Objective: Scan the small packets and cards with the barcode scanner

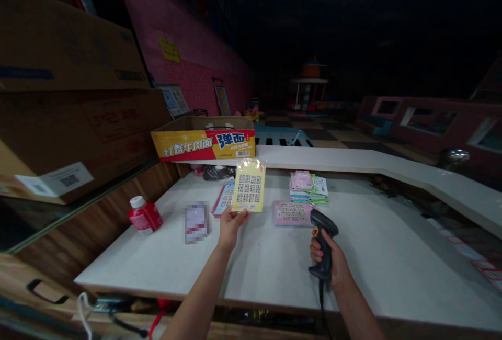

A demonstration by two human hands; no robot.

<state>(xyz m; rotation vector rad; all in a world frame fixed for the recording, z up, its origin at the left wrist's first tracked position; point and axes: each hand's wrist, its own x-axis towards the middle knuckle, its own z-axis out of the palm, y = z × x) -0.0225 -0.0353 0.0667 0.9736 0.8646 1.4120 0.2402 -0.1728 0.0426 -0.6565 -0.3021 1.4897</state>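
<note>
Upright, yellow card (248, 185) — bottom edge pinched by left hand (231, 223) fingertips, scanner (322, 235) gripped in right hand (333, 261)

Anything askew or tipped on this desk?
Yes: the red bottle lies on its side near the left edge of the table; no spill shows. The yellow card and scanner are held normally.

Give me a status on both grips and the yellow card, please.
Left grip holds yellow card up, off the table. Right grip shut on black scanner. Pink card flat beside scanner.
</note>
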